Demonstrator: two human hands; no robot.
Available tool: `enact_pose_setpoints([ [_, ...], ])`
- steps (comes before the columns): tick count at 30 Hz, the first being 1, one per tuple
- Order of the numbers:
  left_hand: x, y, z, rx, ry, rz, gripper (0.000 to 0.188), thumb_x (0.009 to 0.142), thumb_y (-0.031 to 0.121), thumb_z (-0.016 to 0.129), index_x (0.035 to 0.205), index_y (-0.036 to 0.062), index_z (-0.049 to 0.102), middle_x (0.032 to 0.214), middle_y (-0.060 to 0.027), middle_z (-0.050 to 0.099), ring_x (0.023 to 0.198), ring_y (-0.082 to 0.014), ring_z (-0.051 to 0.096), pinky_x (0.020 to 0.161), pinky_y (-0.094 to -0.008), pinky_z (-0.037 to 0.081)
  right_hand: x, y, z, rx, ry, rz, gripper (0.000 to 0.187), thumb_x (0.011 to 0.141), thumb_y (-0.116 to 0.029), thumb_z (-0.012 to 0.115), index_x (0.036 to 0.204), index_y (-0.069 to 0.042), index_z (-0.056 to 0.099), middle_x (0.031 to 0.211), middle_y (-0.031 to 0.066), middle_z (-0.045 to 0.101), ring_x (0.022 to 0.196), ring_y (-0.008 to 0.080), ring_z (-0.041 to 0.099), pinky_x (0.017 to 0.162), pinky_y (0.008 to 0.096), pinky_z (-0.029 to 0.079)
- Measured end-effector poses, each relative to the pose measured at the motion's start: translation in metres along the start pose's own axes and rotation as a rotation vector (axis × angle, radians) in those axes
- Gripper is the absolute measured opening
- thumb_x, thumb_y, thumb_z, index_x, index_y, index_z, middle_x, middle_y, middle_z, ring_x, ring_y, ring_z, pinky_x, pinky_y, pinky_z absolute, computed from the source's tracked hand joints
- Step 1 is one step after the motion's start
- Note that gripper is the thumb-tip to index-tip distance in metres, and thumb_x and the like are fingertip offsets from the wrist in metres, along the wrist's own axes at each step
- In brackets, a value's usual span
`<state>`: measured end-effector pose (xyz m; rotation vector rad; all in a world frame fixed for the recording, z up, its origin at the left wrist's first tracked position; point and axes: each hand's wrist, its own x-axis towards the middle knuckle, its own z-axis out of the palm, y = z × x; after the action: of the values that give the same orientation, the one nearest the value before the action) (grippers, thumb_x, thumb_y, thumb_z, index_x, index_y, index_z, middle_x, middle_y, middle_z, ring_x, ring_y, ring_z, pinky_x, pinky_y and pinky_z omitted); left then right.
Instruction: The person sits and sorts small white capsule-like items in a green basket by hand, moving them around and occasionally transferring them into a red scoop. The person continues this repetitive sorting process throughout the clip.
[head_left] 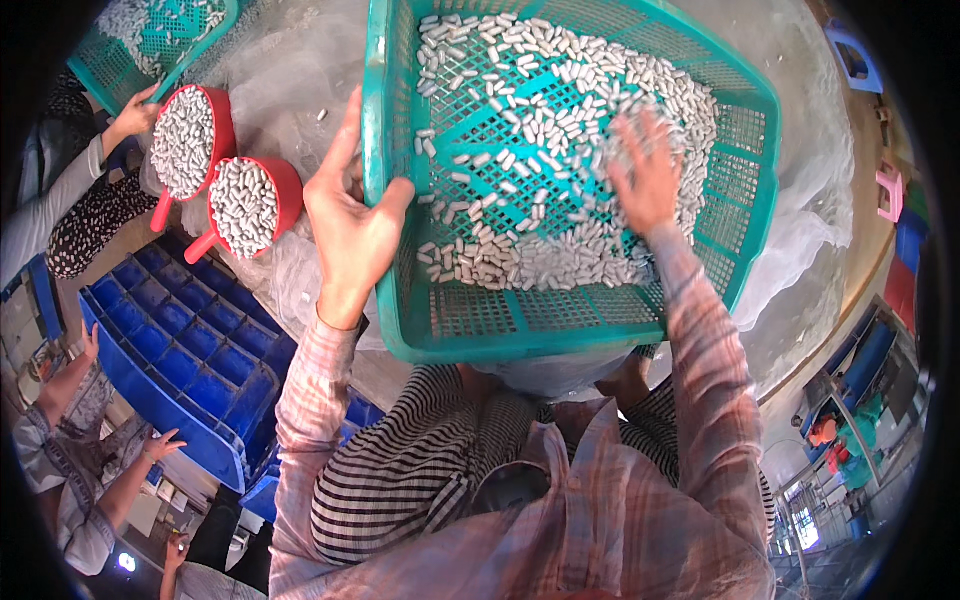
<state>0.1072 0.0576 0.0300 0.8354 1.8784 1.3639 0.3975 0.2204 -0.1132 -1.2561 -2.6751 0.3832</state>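
In front of me a green plastic basket [570, 345] with perforated walls holds many small, whitish capsule-shaped pieces [510, 265]. My left hand [352, 235] grips its left rim, thumb on the edge and fingers along the outer side. Inside the basket, my right hand [648, 175] lies spread over the pieces, fingers apart, slightly blurred. Pieces pile thickest along the right and near sides, and bare mesh shows at the middle left. Left of my left hand stand two red scoops, the nearer one [290, 190] and the farther one [222, 125], both heaped with the same pieces.
Translucent plastic sheeting [810, 190] spreads under the basket. Blue compartmented trays [215, 440] stand at the lower left. Another person's hand [135, 115] touches a second green basket [205, 50] at the far left. Other people's hands [160, 445] show near the trays. A blue stool [850, 60] stands far right.
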Motion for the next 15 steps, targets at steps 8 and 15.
enact_pose_setpoints([
  [8,0.013,0.008,-0.001,0.100,-0.002,0.031,0.074,0.067,-0.009,0.052,0.140,0.0008,0.042,0.110,-0.0101,0.066,0.089,-0.0102,0.061,0.076,-0.0219,0.049,0.081,-0.151,0.025,0.046,0.104,-0.269,0.060,0.087,-0.057,0.052,0.141,-0.033,0.040,0.151,0.0140,0.028,0.140,0.0409,0.020,0.110,0.0635,0.011],
  [15,0.010,-0.001,-0.007,0.075,0.009,0.030,0.072,0.068,-0.009,0.054,0.139,-0.0001,0.044,0.106,-0.0130,0.067,0.087,-0.0104,0.063,0.074,-0.0224,0.051,-0.012,-0.082,-0.010,0.068,-0.420,-0.811,0.058,0.087,-0.046,0.057,0.141,-0.036,0.040,0.155,-0.0008,0.026,0.144,0.0279,0.017,0.115,0.0560,0.007],
])
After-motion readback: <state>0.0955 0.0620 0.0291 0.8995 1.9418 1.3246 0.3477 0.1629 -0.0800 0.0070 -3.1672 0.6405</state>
